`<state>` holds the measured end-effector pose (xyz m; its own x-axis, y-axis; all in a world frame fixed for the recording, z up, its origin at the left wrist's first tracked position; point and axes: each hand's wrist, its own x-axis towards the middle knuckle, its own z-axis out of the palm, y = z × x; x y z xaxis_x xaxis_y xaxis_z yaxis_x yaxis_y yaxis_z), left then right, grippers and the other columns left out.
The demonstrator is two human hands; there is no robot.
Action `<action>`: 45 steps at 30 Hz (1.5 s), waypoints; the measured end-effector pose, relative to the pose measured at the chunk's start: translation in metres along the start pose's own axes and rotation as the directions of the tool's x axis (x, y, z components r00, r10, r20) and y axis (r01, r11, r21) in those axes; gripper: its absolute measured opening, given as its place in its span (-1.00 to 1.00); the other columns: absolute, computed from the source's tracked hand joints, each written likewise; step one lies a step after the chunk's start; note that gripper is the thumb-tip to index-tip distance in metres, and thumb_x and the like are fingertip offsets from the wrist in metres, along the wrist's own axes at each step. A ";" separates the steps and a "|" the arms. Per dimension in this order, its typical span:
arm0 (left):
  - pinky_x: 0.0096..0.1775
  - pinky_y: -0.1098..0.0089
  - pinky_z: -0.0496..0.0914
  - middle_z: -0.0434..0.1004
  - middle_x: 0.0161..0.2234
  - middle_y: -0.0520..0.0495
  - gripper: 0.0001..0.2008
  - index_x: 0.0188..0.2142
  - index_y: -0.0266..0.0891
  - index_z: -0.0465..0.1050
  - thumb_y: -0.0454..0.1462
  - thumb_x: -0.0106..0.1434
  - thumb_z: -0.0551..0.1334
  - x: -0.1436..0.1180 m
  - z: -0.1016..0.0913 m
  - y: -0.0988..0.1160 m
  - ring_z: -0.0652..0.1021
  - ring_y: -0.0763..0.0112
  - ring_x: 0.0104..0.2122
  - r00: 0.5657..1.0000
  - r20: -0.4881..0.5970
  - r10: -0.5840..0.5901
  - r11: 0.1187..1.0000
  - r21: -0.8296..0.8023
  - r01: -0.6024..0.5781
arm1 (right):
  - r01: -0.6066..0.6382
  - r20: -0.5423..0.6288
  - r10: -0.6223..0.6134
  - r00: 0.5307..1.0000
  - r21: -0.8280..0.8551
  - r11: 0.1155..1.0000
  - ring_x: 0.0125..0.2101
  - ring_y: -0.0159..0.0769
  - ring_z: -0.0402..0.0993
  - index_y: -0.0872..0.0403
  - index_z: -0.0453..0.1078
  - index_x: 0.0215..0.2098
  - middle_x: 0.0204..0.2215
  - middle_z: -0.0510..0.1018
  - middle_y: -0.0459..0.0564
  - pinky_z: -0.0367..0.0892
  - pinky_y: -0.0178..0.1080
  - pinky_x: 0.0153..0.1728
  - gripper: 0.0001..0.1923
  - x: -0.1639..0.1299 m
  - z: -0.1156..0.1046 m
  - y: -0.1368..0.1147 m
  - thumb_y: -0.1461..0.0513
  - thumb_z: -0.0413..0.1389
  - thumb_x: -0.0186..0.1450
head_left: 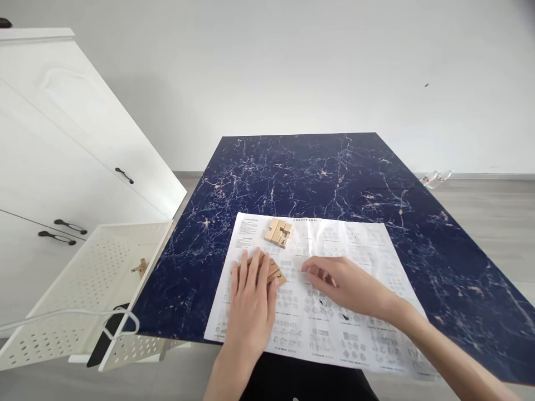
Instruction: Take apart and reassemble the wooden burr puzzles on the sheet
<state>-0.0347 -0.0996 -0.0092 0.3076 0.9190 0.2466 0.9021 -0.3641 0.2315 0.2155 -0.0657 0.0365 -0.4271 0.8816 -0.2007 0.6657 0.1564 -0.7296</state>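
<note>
My left hand point(251, 298) lies flat, palm down, its fingers stretched over wooden puzzle pieces point(275, 272) marked 1 and 2. It partly covers them, so how many lie beneath is hidden. Just beyond the fingertips sits a small group of notched wooden blocks point(278, 233), one bearing a 3, laid side by side. To the right, my right hand point(340, 284) rests on the paper sheet point(371, 245) with loosely bent fingers and a gap by the thumb; nothing shows in it. Printed diagrams and text cover the sheet, which has fold creases.
The sheet lies on a dark blue marble-patterned table point(292, 172). At the left, a white perforated basket point(67, 334) holds a wooden piece point(142, 268), with a white cable point(75, 312) across it. White cabinets point(75, 139) stand behind the basket.
</note>
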 end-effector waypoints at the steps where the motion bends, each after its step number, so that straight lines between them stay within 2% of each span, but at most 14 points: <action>1: 0.45 -0.20 0.16 0.07 0.54 -0.12 -0.36 0.58 -0.09 -0.19 -0.18 0.62 0.00 -0.001 0.000 0.006 0.03 -0.04 0.54 1.000 0.010 0.008 1.000 -0.009 -0.008 | -0.008 -0.008 0.008 1.000 -0.030 1.000 -0.36 -0.21 0.62 -0.01 0.51 0.05 -0.22 0.70 0.00 0.43 -0.18 -0.35 -0.72 -0.007 0.003 -0.003 0.13 -0.01 0.56; 3: 0.45 -0.20 0.18 0.06 0.55 -0.11 -0.35 0.58 -0.08 -0.20 -0.19 0.62 0.01 -0.004 0.000 0.016 0.03 -0.02 0.54 0.999 0.038 0.028 0.999 -0.031 -0.027 | -0.025 -0.034 0.023 0.999 -0.083 0.996 -0.35 -0.18 0.63 -0.03 0.48 0.10 -0.15 0.70 0.02 0.44 -0.16 -0.36 -0.70 -0.021 0.009 -0.008 0.13 -0.04 0.57; 6: 0.44 -0.17 0.21 0.08 0.54 -0.13 -0.31 0.58 -0.08 -0.22 -0.15 0.61 0.07 -0.007 -0.004 0.025 0.07 0.01 0.54 0.996 0.074 0.047 0.994 -0.101 -0.039 | -0.051 -0.098 0.039 0.994 -0.128 0.990 -0.36 -0.15 0.63 -0.04 0.45 0.13 -0.15 0.68 0.03 0.46 -0.13 -0.36 -0.70 -0.040 0.022 -0.012 0.13 -0.06 0.59; 9: 0.39 -0.10 0.33 0.17 0.51 -0.12 -0.36 0.55 -0.03 -0.10 -0.15 0.59 0.11 -0.009 -0.010 0.027 0.13 0.02 0.52 0.999 0.047 0.003 0.982 -0.190 0.006 | -0.041 -0.223 0.022 0.975 -0.079 0.996 -0.37 -0.17 0.63 -0.06 0.44 0.10 -0.15 0.66 0.03 0.50 -0.13 -0.40 -0.73 -0.052 0.035 -0.014 0.08 -0.04 0.59; 14: 0.31 -0.08 0.44 0.39 0.37 -0.15 -0.54 0.42 0.01 0.17 -0.21 0.59 0.11 -0.010 -0.019 0.020 0.34 0.01 0.42 0.993 -0.058 -0.105 0.958 -0.273 0.085 | 0.017 -0.447 0.006 0.895 0.047 0.999 -0.38 -0.20 0.59 -0.12 0.43 0.07 -0.15 0.61 0.05 0.55 -0.18 -0.45 -0.80 -0.058 0.058 -0.020 0.07 0.03 0.58; 17: 0.25 -0.08 0.47 0.47 0.27 -0.19 -0.59 0.37 -0.01 0.25 -0.21 0.58 0.12 -0.011 -0.024 0.013 0.45 0.00 0.32 0.986 -0.101 -0.136 0.954 -0.280 0.103 | 0.031 -0.512 0.005 0.859 0.061 0.998 -0.34 -0.17 0.59 -0.12 0.44 0.07 -0.10 0.59 0.08 0.57 -0.17 -0.43 -0.81 -0.057 0.071 -0.022 0.10 0.05 0.57; 21: 0.18 -0.01 0.53 0.50 0.22 -0.19 -0.62 0.34 -0.03 0.28 -0.19 0.58 0.13 -0.013 -0.024 0.005 0.51 0.02 0.25 0.983 -0.086 -0.163 0.950 -0.282 0.133 | 0.070 -0.516 -0.035 0.856 0.048 0.996 -0.10 -0.08 0.63 -0.12 0.41 0.14 0.08 0.53 0.11 0.65 -0.09 -0.18 -0.78 -0.052 0.085 -0.019 0.14 0.07 0.56; 24: 0.17 0.01 0.54 0.52 0.20 -0.17 -0.61 0.33 -0.02 0.27 -0.17 0.57 0.15 -0.015 -0.021 0.002 0.51 0.04 0.23 0.985 -0.064 -0.161 0.949 -0.284 0.137 | 0.093 -0.505 -0.074 0.860 0.013 0.996 0.13 0.03 0.53 -0.12 0.36 0.22 0.18 0.47 0.13 0.63 0.02 0.01 -0.71 -0.047 0.092 -0.016 0.15 0.09 0.55; 26: 0.19 -0.01 0.52 0.52 0.20 -0.16 -0.62 0.32 -0.02 0.29 -0.18 0.56 0.17 -0.017 -0.018 0.002 0.50 0.04 0.24 0.986 -0.074 -0.152 0.951 -0.282 0.125 | 0.107 -0.493 -0.095 0.865 -0.005 0.994 0.19 0.07 0.47 -0.12 0.33 0.26 0.21 0.46 0.14 0.60 0.08 0.06 -0.66 -0.045 0.094 -0.014 0.16 0.10 0.55; 36: 0.20 0.00 0.50 0.56 0.13 -0.14 -0.72 0.20 -0.04 0.40 -0.19 0.54 0.21 -0.018 -0.020 0.002 0.54 0.07 0.19 0.977 -0.114 -0.181 0.927 -0.352 0.130 | 0.161 -0.497 -0.155 0.854 -0.031 0.987 0.13 0.07 0.51 -0.10 0.32 0.28 0.16 0.53 0.13 0.59 0.13 0.07 -0.63 -0.044 0.093 -0.009 0.18 0.14 0.53; 45: 0.15 0.06 0.53 0.59 0.07 -0.12 -0.78 0.13 -0.03 0.47 -0.19 0.53 0.23 -0.015 -0.023 0.003 0.56 0.10 0.13 0.969 -0.125 -0.212 0.905 -0.400 0.146 | 0.150 -0.493 -0.131 0.860 -0.003 0.989 0.05 0.06 0.54 -0.11 0.33 0.26 0.08 0.55 0.13 0.60 0.11 0.00 -0.65 -0.044 0.093 -0.007 0.16 0.15 0.53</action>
<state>-0.0431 -0.1181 0.0097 0.0693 0.9489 0.3078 0.7404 -0.2557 0.6216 0.1731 -0.1466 -0.0105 -0.1535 0.9572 0.2454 0.5959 0.2877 -0.7497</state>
